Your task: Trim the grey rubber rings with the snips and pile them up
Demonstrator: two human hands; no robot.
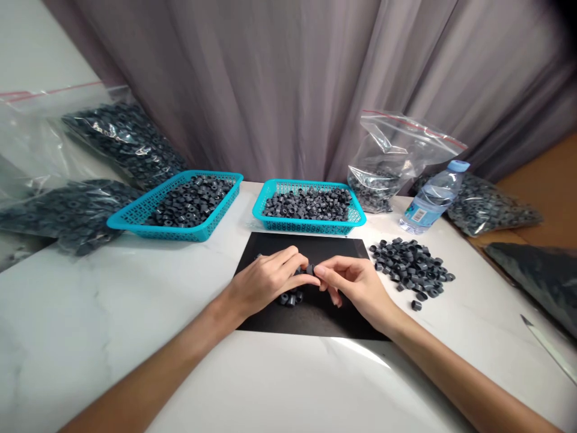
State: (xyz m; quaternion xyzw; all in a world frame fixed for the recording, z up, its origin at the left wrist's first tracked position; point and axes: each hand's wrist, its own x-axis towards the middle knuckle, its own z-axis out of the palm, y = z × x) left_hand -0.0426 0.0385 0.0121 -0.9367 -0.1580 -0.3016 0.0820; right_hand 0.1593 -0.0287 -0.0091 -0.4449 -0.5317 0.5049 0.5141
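Observation:
Over a black mat (315,322), my two hands meet at one small dark grey plastic cap (311,270). My left hand (268,279) has its thumb and forefinger closed on the cap's left side. From the other side, my right hand (351,279) pinches the same piece between thumb and forefinger, its other fingers curled below. Several loose grey plastic pieces (291,298) lie on the mat under my left hand, which partly hides them.
A blue basket (311,227) of grey pieces stands behind the mat, another basket (202,233) to its left. At right are a loose pile of caps (410,267), a water bottle (430,201), a bag (383,162) and a knife-like blade (547,349). Filled bags (121,144) lean at left.

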